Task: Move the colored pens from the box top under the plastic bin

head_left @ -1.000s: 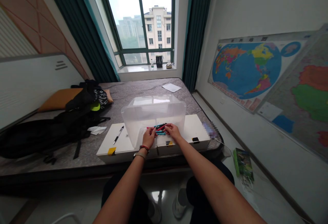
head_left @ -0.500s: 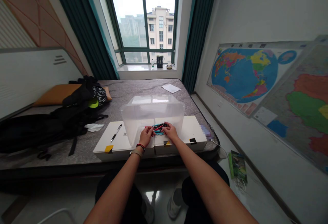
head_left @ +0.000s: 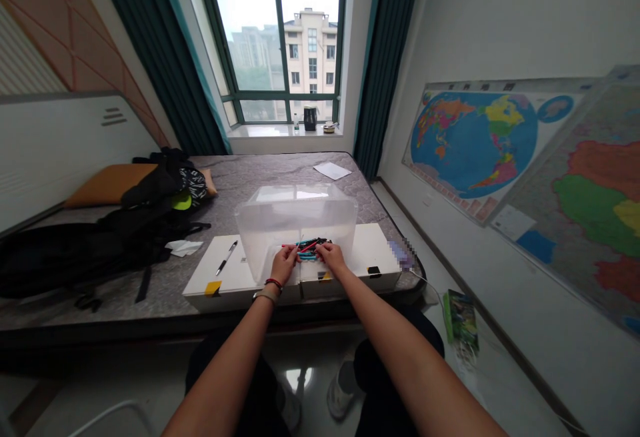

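Note:
A clear plastic bin (head_left: 320,214) lies tipped on its side, its opening toward me. At the opening is a pile of pens (head_left: 311,248), with red, black and light blue barrels. My left hand (head_left: 285,264) is at the pile's left side, fingers pinched on a thin pen. From the right, my right hand (head_left: 330,256) reaches into the pile with its fingertips pressed together; what they pinch is too small to make out. Both hands hide part of the pens.
Under the bin are white boxes (head_left: 370,244) with yellow and black tabs. A black-and-white pen (head_left: 227,258) lies on the left one. Black bags (head_left: 110,237) and a crumpled tissue (head_left: 184,248) are on the mattress (head_left: 265,167) to the left. Farther back is a paper sheet (head_left: 332,170).
The view has shifted slightly. Both hands stay at the pens, with only small finger movements; a thin light-coloured piece now shows more plainly by the left fingertips.

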